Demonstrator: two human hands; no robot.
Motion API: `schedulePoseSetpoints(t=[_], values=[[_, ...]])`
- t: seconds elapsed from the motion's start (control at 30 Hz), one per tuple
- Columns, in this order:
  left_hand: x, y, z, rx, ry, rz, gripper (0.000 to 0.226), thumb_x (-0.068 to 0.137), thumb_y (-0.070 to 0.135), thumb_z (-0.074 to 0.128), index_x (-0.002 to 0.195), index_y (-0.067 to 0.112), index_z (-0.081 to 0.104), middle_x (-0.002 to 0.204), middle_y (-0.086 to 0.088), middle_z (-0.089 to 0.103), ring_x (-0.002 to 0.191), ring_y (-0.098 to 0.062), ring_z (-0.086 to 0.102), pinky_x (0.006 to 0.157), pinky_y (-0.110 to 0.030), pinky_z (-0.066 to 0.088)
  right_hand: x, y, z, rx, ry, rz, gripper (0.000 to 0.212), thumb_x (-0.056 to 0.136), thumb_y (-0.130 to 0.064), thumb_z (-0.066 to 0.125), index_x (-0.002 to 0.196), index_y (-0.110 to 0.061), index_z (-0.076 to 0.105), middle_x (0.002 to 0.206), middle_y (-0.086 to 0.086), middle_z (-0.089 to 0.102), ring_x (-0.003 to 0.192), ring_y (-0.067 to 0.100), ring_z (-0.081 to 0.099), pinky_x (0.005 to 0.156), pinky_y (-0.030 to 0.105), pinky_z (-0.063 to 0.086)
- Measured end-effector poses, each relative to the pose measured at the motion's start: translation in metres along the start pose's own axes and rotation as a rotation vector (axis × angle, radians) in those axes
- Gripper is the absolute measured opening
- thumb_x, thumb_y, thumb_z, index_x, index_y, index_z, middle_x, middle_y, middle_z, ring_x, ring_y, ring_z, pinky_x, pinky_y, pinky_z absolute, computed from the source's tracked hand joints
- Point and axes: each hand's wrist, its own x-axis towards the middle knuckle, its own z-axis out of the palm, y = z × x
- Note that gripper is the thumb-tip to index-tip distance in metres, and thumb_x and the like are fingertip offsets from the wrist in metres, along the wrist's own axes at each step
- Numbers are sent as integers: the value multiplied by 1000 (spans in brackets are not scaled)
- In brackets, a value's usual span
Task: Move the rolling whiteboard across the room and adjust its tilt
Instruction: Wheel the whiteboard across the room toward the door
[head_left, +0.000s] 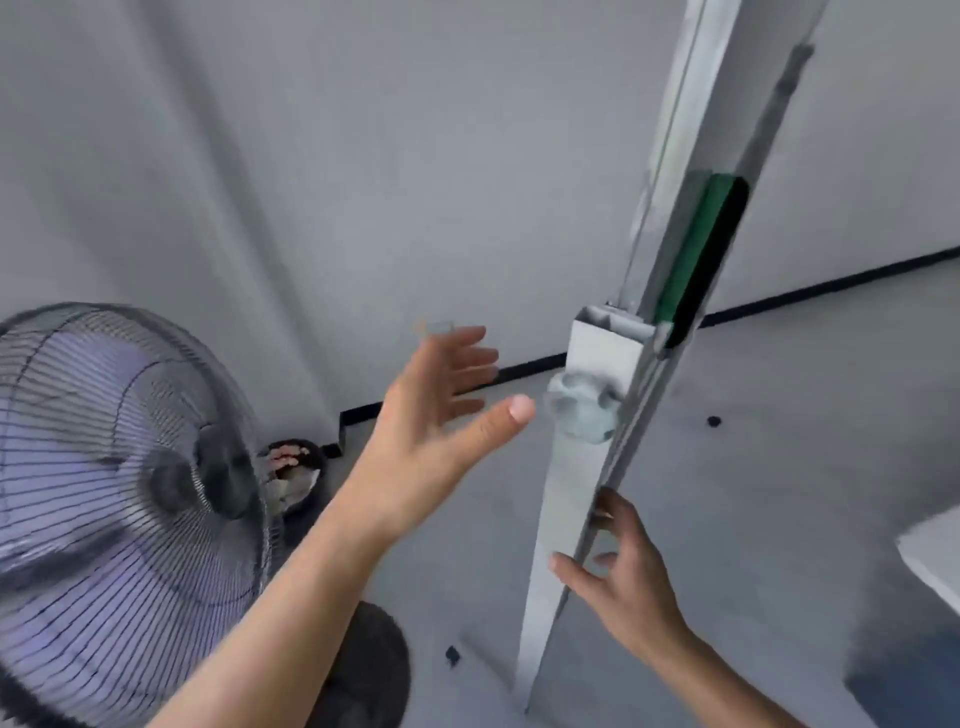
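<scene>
The whiteboard shows edge-on as a tall white frame (727, 130) on a white upright post (576, 493). A grey lobed tilt knob (584, 408) sticks out of the post near its top. A green-and-black eraser (701, 260) lies in the frame just above. My left hand (441, 415) is spread open to the left of the knob, thumb tip a short gap from it. My right hand (618, 566) is lower down, fingers curled loosely around the post's right edge; whether they press on it is unclear.
A standing fan (119, 478) with a round wire grille fills the lower left, its dark base (363, 670) on the grey floor close to the post. A small dark object (296, 467) sits in the wall corner. A white surface edge (935, 561) juts in at right.
</scene>
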Motion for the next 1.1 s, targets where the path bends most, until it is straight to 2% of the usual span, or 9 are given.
schedulePoseSetpoints(t=[0.1,0.2,0.27,0.37,0.47,0.6,0.8,1.0,1.1], values=[[36,23,7,-52,-211,131,97,52,69,77,135,36,40,138,6,53,128,-3,51,102,-30,45,1,-26,11,19,98,30,104,59,-56,74,147,-30,27,141,-17,47,123,3,51,93,34,52],[63,32,24,-22,-352,149,97,55,49,84,139,32,39,140,4,53,130,-6,49,105,-31,44,6,-49,24,45,193,77,104,59,-48,77,147,-32,25,140,-17,47,115,-1,56,86,24,51],[74,34,37,-65,-446,119,78,62,31,88,128,22,48,120,3,64,113,-9,61,90,-32,54,8,-57,29,137,207,150,93,64,-36,79,144,-36,32,125,-22,58,97,-8,61,71,13,50],[81,33,49,-138,-544,138,51,68,8,81,111,15,56,99,-2,65,80,-8,65,65,-18,52,9,-59,30,245,207,235,70,67,-23,75,131,-36,49,89,-21,69,79,1,67,63,20,54],[92,32,55,-187,-568,165,48,66,8,75,110,14,57,102,-13,65,79,-13,64,64,-19,53,16,-59,27,278,221,298,50,65,-21,71,109,-39,56,73,-18,65,69,6,61,62,28,51],[118,27,67,-174,-587,174,55,64,16,77,115,18,55,107,-12,64,99,-29,65,72,-26,54,36,-55,24,253,274,310,46,65,-21,70,79,-57,45,59,-19,55,58,4,50,56,25,41],[161,23,96,-172,-597,133,83,58,26,81,132,15,46,123,-14,58,113,-33,60,81,-37,56,75,-42,4,267,343,331,43,63,-21,70,66,-58,48,55,-17,49,52,4,43,53,24,37],[214,23,132,-209,-613,165,39,69,6,76,99,16,54,92,-4,60,77,-13,61,61,-19,51,130,-22,-27,220,376,322,44,63,-24,70,74,-57,43,54,-20,51,52,4,45,51,17,37],[247,22,154,-197,-611,181,35,77,0,73,84,25,50,85,-1,58,64,-9,57,54,-16,47,163,-10,-47,185,384,310,45,64,-25,69,78,-55,40,56,-20,52,52,3,46,48,12,35]])
